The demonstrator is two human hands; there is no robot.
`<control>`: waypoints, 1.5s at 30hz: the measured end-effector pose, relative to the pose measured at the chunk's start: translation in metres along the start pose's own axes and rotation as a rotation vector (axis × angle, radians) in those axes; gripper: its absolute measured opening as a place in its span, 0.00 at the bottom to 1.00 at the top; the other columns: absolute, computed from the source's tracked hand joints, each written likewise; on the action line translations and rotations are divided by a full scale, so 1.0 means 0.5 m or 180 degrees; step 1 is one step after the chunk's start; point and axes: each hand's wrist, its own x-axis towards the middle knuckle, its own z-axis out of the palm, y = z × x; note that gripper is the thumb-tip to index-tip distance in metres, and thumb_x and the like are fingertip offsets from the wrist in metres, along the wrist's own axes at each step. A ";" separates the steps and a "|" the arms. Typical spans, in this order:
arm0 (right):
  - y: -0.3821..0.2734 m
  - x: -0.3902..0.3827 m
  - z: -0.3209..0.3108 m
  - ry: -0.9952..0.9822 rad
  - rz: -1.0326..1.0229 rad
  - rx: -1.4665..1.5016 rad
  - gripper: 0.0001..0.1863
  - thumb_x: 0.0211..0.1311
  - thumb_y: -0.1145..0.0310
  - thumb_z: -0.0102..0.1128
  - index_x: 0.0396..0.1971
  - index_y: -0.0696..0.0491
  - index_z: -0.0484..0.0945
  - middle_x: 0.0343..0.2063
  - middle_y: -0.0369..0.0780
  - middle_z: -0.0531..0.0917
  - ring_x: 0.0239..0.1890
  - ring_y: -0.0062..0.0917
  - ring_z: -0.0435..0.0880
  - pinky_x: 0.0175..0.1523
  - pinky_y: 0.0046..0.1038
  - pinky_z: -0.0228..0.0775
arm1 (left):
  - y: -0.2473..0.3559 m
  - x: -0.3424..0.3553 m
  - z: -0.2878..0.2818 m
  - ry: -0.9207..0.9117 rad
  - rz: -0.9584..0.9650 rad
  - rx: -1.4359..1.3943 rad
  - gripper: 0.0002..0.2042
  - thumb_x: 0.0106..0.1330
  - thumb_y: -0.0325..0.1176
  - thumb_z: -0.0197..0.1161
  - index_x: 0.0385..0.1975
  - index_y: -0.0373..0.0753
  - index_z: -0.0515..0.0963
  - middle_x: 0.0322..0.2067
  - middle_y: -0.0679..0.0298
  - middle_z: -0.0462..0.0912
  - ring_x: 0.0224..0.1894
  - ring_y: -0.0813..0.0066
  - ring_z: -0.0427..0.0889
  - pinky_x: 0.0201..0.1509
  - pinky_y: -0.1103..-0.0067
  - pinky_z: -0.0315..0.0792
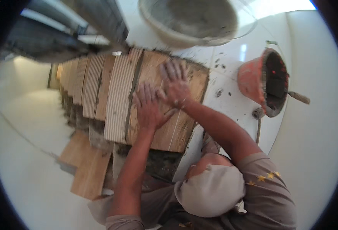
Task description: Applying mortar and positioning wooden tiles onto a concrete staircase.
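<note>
Neither of my hands is in view. A person in a pale cap (209, 189) and brown T-shirt bends over a stair covered with wood-look tiles. That person's left hand (150, 107) and right hand (174, 84) lie flat, fingers spread, on the broad top tile (169, 132), whose edges show grey mortar. Ridged, striped tiles (115, 115) line the steps descending to the left. To the right, a dirty red bucket (249, 80) holds dark material, with a wooden-handled tool (299, 96) across its rim.
A large basin (161, 27) with grey residue stands on white floor tiles (230, 50) spotted with dark bits. A dark metal structure (65, 36) crosses the upper left. Loose wood-look tiles (88, 172) rest at the lower left. Pale walls (27, 134) curve along both sides.
</note>
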 end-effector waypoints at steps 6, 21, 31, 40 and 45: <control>0.008 0.004 0.007 0.0030 -0.0079 -0.0163 0.49 0.68 0.43 0.60 0.81 0.58 0.60 0.82 0.55 0.55 0.85 0.54 0.49 0.85 0.63 0.33 | 0.000 -0.004 0.022 0.0154 0.0066 -0.0228 0.66 0.58 0.85 0.54 0.83 0.31 0.54 0.85 0.44 0.46 0.88 0.46 0.36 0.87 0.43 0.29; 0.003 -0.005 0.004 -0.0023 -0.0070 -0.0149 0.48 0.70 0.42 0.59 0.82 0.56 0.60 0.83 0.55 0.54 0.85 0.54 0.48 0.85 0.62 0.33 | 0.009 -0.010 0.025 0.0127 0.0091 -0.0369 0.67 0.57 0.85 0.57 0.83 0.30 0.52 0.86 0.45 0.43 0.88 0.47 0.36 0.87 0.43 0.29; -0.003 -0.008 0.006 0.0048 -0.0149 -0.0146 0.46 0.70 0.45 0.60 0.81 0.57 0.62 0.82 0.54 0.57 0.85 0.53 0.50 0.86 0.59 0.34 | 0.000 -0.016 0.026 0.0260 0.0074 -0.0492 0.64 0.56 0.81 0.62 0.82 0.31 0.57 0.84 0.45 0.51 0.88 0.48 0.42 0.88 0.44 0.32; -0.007 -0.006 0.008 0.0000 -0.0134 -0.0320 0.46 0.72 0.48 0.59 0.82 0.57 0.60 0.81 0.56 0.57 0.84 0.54 0.52 0.85 0.60 0.37 | -0.001 -0.018 0.027 0.0368 0.0042 -0.0555 0.65 0.54 0.82 0.62 0.81 0.31 0.59 0.84 0.48 0.54 0.88 0.52 0.44 0.88 0.45 0.32; -0.010 -0.005 0.006 -0.0043 -0.0095 -0.0239 0.45 0.72 0.47 0.58 0.82 0.56 0.59 0.82 0.55 0.56 0.85 0.54 0.50 0.85 0.59 0.37 | -0.002 -0.022 0.024 0.0349 0.0076 -0.0604 0.66 0.55 0.82 0.62 0.81 0.30 0.57 0.83 0.46 0.53 0.88 0.52 0.45 0.88 0.45 0.33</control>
